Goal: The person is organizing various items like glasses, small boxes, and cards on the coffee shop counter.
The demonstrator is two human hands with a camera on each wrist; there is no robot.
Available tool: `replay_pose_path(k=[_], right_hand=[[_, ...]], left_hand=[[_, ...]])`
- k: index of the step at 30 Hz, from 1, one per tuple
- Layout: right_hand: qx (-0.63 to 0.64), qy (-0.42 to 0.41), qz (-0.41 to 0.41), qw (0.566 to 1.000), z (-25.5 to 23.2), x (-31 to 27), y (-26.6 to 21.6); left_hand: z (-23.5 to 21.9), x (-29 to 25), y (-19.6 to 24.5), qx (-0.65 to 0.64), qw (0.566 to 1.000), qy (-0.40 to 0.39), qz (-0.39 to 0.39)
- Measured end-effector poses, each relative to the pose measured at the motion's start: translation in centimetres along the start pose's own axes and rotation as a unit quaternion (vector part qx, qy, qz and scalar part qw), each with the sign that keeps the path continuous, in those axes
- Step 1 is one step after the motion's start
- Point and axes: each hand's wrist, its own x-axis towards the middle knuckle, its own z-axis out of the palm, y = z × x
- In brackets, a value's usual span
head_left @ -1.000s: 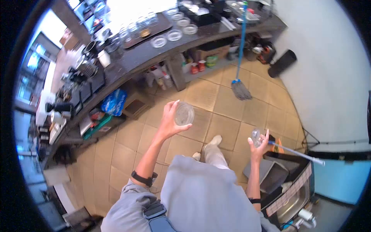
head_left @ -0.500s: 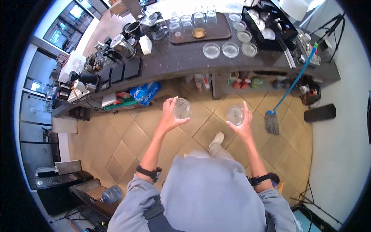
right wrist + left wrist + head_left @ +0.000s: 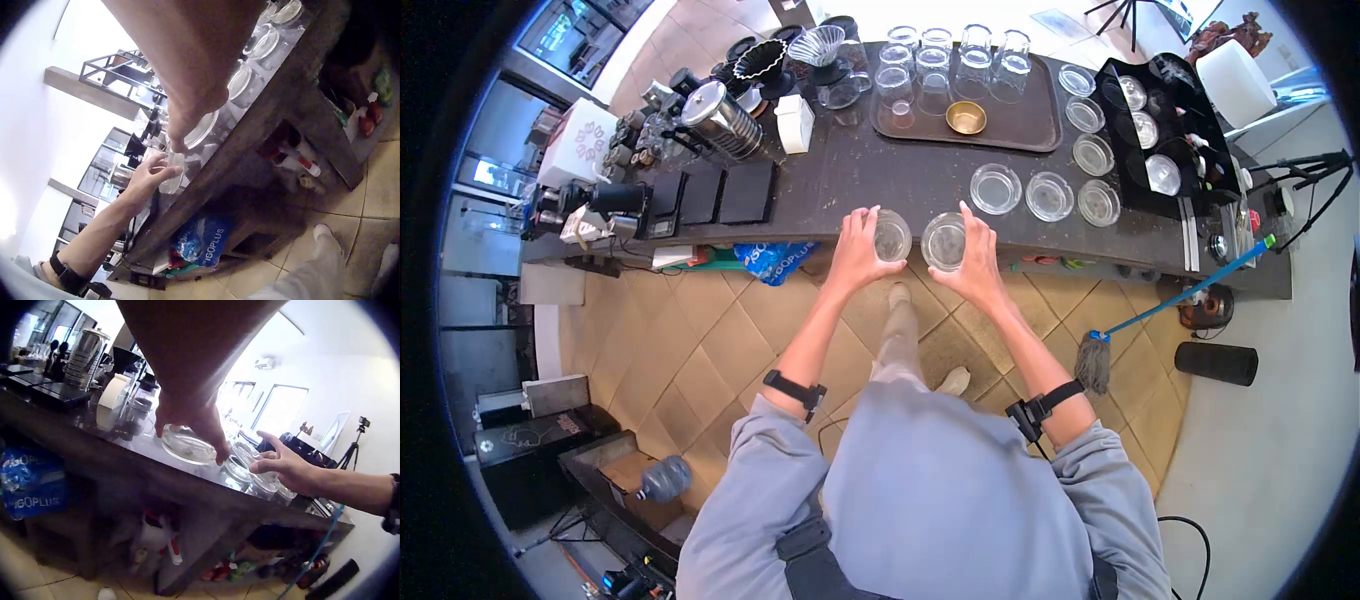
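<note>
My left hand [image 3: 862, 255] grips a round clear glass dish [image 3: 891, 237] by its rim, thumb on the near side and fingers on the far side. My right hand [image 3: 975, 262] holds a matching dish [image 3: 244, 452] the same way. Side by side with a small gap, the two dishes overlap the front edge of the dark counter [image 3: 840, 190] in the head view. In the left wrist view the left-hand dish [image 3: 187, 447] looks level, close over the countertop. More glass dishes [image 3: 1049, 196] stand in an L-shaped row to the right.
Behind the dishes lies a brown tray [image 3: 1010, 135] with several upside-down glasses [image 3: 975, 75] and a small gold bowl [image 3: 966, 118]. A black organizer box [image 3: 1165, 150] stands right; a French press [image 3: 718, 117] and coffee drippers stand left. A mop [image 3: 1180, 295] leans on the counter's right end.
The view has turned from the floor toward the counter, which is now much nearer. Both hands have come up to the counter's front edge and closer together, each still holding its dish.
</note>
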Motion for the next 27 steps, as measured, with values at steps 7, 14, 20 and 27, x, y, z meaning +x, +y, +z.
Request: replay_pose_path(k=[7, 14, 20, 27], right_hand=[[-0.032, -0.030, 0.094, 0.995, 6.0, 11.8, 2.2], [-0.048, -0.015, 0.161, 0.986, 9.1, 17.3, 4.2], [-0.055, -0.001, 0.182, 0.982, 9.0, 18.9, 5.4], [-0.066, 0.001, 0.179, 0.982, 9.3, 19.5, 6.0]], left_hand=[[0.5, 12.2, -7.1, 0.006, 0.998, -0.066, 0.016], [0.5, 18.9, -10.3, -0.005, 0.988, -0.135, 0.078], [1.1, 21.2, -10.8, -0.024, 0.984, -0.155, 0.087], [1.3, 22.3, -10.9, -0.021, 0.983, -0.167, 0.078]])
